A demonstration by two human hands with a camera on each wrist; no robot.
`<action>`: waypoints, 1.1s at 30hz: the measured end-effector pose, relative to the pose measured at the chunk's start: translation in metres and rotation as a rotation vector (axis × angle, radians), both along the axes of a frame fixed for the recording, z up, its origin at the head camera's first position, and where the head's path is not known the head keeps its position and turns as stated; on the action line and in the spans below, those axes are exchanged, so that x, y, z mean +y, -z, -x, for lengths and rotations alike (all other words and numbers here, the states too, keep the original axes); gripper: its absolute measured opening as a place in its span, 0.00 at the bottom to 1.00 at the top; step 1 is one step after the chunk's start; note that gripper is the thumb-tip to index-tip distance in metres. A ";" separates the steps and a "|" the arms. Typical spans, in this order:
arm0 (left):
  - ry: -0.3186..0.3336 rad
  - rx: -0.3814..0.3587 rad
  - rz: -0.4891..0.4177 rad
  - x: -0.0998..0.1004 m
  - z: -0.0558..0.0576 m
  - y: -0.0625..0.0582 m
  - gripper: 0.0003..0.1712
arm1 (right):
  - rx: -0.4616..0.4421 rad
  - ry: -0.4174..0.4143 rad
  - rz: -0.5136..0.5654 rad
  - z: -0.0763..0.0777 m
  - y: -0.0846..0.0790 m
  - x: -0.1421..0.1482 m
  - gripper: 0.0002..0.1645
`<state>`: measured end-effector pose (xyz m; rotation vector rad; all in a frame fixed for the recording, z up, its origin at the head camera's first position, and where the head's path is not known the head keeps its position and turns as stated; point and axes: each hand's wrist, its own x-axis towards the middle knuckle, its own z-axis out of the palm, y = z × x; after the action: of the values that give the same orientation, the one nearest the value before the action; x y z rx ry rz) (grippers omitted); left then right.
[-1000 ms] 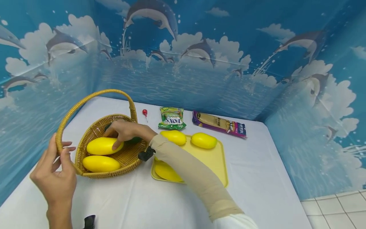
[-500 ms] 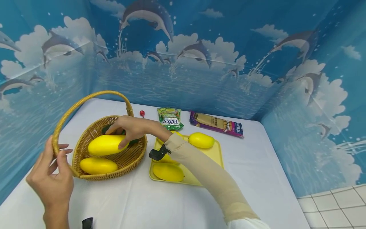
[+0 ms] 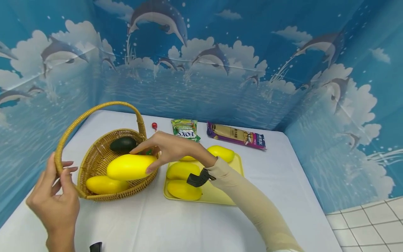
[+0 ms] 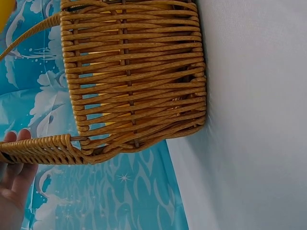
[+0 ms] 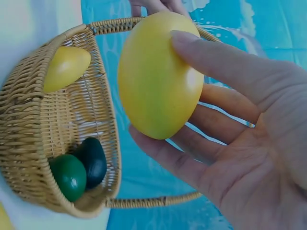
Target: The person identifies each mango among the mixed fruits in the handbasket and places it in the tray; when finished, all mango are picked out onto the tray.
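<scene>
My left hand (image 3: 56, 203) grips the handle (image 3: 122, 103) of a wicker basket (image 3: 91, 162) at the left of the table, thumb and fingers around its near side. In my right hand (image 3: 173, 150) a plump yellow mango (image 3: 129, 167) is held between thumb and fingertips, raised over the basket's right part. Another yellow mango (image 3: 105, 184) lies at the near side inside. Toward the back of the basket sit two avocado-like fruits, one dark (image 5: 91, 162) and one green (image 5: 68, 177), seen in the right wrist view.
Right of the basket, a pale yellow tray (image 3: 221, 182) bears several yellow mangoes (image 3: 183, 190). Behind it lie a red lollipop (image 3: 154, 125), a green FOX'S candy bag (image 3: 185, 129) and a purple pasta pack (image 3: 236, 135). Dolphin-print curtains (image 3: 176, 84) border the white table.
The right hand has lifted the mango from the basket and moved right with it, uncovering the dark fruit behind. The left hand keeps its hold on the handle. The view has shifted slightly.
</scene>
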<state>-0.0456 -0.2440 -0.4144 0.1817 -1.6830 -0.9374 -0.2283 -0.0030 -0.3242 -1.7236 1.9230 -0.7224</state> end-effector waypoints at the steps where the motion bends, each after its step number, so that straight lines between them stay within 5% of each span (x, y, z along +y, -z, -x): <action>1: -0.002 0.002 0.001 0.000 0.000 0.000 0.28 | -0.010 0.010 0.009 -0.002 0.000 0.007 0.41; 10: -0.007 0.006 0.007 0.003 -0.001 -0.003 0.26 | -0.023 0.070 0.173 -0.012 -0.003 0.064 0.39; 22: -0.020 -0.037 0.036 -0.014 0.006 0.014 0.27 | -0.004 0.256 0.353 -0.013 -0.010 0.140 0.38; 33: -0.023 -0.032 0.020 -0.005 0.002 0.004 0.28 | -0.128 0.371 0.364 -0.017 -0.018 0.191 0.38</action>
<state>-0.0475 -0.2486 -0.4180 0.2036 -1.7158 -0.9043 -0.2109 0.1880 -0.3060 -1.4752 2.1428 -1.3563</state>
